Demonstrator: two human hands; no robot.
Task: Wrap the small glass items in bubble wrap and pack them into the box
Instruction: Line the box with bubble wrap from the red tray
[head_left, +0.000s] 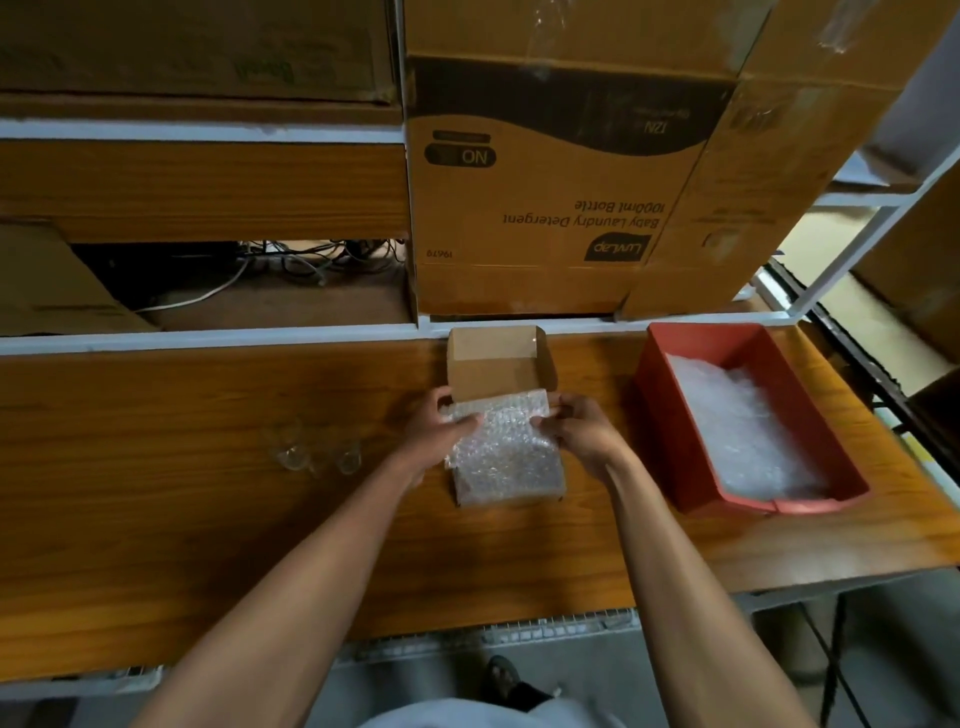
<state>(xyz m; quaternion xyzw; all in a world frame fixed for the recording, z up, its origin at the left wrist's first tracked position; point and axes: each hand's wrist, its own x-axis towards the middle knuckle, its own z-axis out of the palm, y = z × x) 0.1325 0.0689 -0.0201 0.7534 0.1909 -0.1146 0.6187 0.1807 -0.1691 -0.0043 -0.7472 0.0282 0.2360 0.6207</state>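
While both hands (439, 426) (579, 428) pinch the bubble wrap (501, 447) over the box (493, 364), what look like glasses (311, 447) sit left.

The wooden worktop (156, 519) spreads out beneath and to either side of the hands. Beyond the fingertips, a large cardboard carton (545, 208) printed upside down with "Baby Laundry Detergent" stands on the white-edged shelf (208, 340). Beside it, further right, leans a second carton (769, 171). Far beyond the left hand, a tangle of cables (311, 260) lies in a dark gap under a wooden panel (208, 187), with another brown box (47, 286) at the far left. Below the forearms, a sandalled foot (501, 675) rests on the grey floor (675, 675).
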